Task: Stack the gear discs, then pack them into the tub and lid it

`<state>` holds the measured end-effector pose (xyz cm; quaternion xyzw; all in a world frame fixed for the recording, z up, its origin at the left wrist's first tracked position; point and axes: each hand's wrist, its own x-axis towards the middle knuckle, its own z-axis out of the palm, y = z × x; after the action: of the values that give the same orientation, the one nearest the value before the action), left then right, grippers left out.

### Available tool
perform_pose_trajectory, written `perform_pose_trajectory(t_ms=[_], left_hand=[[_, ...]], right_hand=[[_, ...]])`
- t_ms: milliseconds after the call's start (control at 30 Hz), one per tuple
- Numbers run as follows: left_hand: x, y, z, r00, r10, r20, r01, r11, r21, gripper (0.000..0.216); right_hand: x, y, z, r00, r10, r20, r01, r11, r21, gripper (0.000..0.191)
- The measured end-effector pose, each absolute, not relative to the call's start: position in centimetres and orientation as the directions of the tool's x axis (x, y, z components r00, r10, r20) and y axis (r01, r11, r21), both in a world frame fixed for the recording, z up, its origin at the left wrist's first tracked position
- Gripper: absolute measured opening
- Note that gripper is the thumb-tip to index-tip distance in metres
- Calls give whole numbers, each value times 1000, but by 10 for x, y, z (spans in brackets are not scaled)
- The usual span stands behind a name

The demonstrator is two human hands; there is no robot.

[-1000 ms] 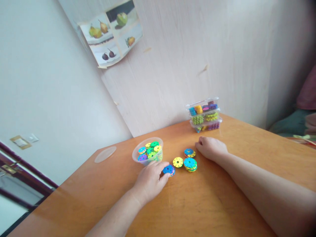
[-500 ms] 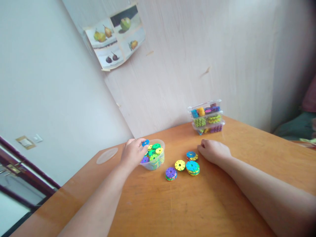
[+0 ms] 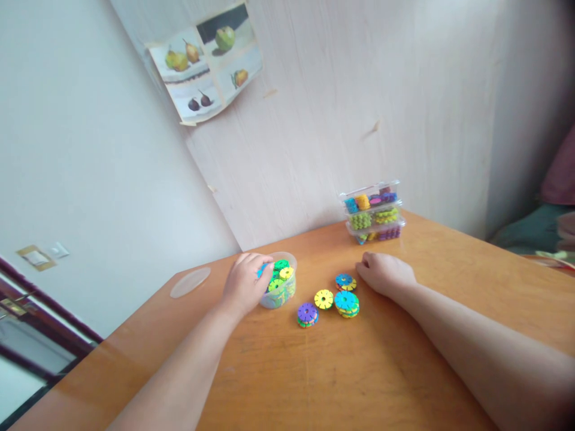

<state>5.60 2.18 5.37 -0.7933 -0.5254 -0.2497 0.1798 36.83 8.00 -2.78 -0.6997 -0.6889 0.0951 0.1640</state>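
Note:
My left hand [image 3: 245, 282] is curled over the near rim of a clear plastic bowl [image 3: 290, 290] full of coloured slotted discs, and a blue disc [image 3: 262, 270] shows at its fingertips. My right hand [image 3: 384, 273] rests on the wooden table [image 3: 359, 371] with its fingers curled in and nothing showing in them. Between the hands lie a purple-topped stack of discs [image 3: 308, 313], a single yellow disc [image 3: 323, 299], a blue-topped stack [image 3: 346, 302] and a blue and yellow pair [image 3: 345, 281], which lies closest to my right hand.
Three clear boxes of coloured pieces [image 3: 375, 212] are stacked at the table's back edge against the wall. A clear round lid [image 3: 190, 282] lies left of the bowl near the table's left edge. A fruit poster [image 3: 206, 60] hangs on the wall.
My left hand took the blue disc off the near stack, leaving a purple one on top, and carried it up to the bowl. Its fingers have now dipped into the bowl. My right hand stayed put.

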Motion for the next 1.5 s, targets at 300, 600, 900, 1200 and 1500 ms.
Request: perform_pose_trajectory(t_ms=[300, 600, 900, 1200, 1500], left_hand=[[87, -30, 37, 475, 707, 525, 835, -550, -16, 16], [117, -54, 19, 418, 857, 302, 891, -451, 47, 28], [118, -48, 3, 300, 912, 279, 911, -361, 202, 30], [112, -56, 11, 318, 882, 347, 887, -406, 219, 36], [114, -49, 5, 305, 914, 269, 891, -373, 259, 29]], right_hand=[[368, 76, -24, 39, 996, 76, 936, -10, -351, 37], [368, 78, -24, 38, 996, 84, 935, -5, -354, 36], [369, 80, -28, 20, 996, 87, 937, 12, -350, 39], [369, 81, -27, 28, 997, 77, 934, 2, -357, 37], [369, 80, -26, 31, 997, 72, 937, -4, -348, 40]])
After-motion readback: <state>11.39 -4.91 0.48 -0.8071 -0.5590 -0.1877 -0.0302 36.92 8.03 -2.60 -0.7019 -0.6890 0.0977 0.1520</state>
